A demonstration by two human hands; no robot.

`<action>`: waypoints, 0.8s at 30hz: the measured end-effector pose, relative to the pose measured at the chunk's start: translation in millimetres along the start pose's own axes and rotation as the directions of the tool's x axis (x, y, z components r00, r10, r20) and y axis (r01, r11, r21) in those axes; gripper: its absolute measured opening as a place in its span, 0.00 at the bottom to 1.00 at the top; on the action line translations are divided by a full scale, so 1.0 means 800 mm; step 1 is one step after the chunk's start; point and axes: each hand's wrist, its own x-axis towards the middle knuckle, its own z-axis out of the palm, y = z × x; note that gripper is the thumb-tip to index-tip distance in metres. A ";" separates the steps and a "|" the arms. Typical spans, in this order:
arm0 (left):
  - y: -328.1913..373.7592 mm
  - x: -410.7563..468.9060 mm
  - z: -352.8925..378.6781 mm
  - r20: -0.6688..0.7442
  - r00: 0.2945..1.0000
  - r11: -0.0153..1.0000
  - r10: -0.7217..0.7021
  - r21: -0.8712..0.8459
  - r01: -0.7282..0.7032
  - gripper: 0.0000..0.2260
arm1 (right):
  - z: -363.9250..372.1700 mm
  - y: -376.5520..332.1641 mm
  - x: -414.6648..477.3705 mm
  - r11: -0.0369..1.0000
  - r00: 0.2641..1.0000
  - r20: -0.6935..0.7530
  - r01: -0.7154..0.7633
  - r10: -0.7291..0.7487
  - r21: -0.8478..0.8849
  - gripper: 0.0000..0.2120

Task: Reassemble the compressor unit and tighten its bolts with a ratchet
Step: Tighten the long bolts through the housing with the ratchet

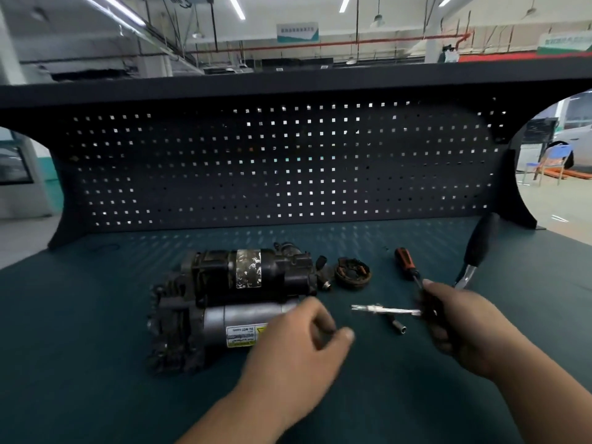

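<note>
- Just beyond our left hand (298,344), on the green surface (96,315), lies the compressor unit (237,293). Its silver cylinder is nearest us, partly hidden by the fingers.
- We judge the unit heavy and rigid, all metal with ribbed ends. It is best steadied by the smooth cylinder or the black motor can, clear of the plugs at the end facing our right hand.
- Our left hand is blurred, its fingers loosely curled; we cannot tell whether it pinches anything small.
- Our right hand (458,322) grips a long bolt (384,310), thin and shiny, pointing towards the left hand. It looks stiff but slippery.
- Under the bolt lies a small socket (398,326).
- Beyond the right hand are the ratchet (480,248) and an orange-handled screwdriver (405,262).
- Beyond the gap between our hands sits a round rusty part (352,272).
- The yellow-and-white label (245,336) on the cylinder is upside down to us. We make out "Do NOT"; the rest is too small.
- The torn silver sticker (248,269) on the can is unreadable.
</note>
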 end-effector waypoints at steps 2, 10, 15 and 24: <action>-0.032 -0.001 -0.056 -0.357 0.850 0.911 0.387 0.291 -0.293 0.09 | 0.009 0.000 -0.004 0.975 0.987 0.087 -0.151 0.138 0.162 0.16; -0.105 0.041 -0.106 -0.521 0.838 0.976 0.162 0.208 -0.059 0.24 | 0.088 -0.006 -0.049 0.953 0.896 0.442 -0.165 0.037 0.255 0.10; -0.132 0.049 -0.133 -0.403 0.899 0.985 0.171 0.039 -0.170 0.12 | 0.127 -0.030 -0.040 0.966 0.901 0.361 0.186 -0.241 0.178 0.02; -0.129 0.047 -0.136 -0.344 0.932 0.991 0.116 -0.019 -0.131 0.22 | 0.151 -0.012 -0.042 0.836 0.798 0.287 0.547 -0.531 0.026 0.06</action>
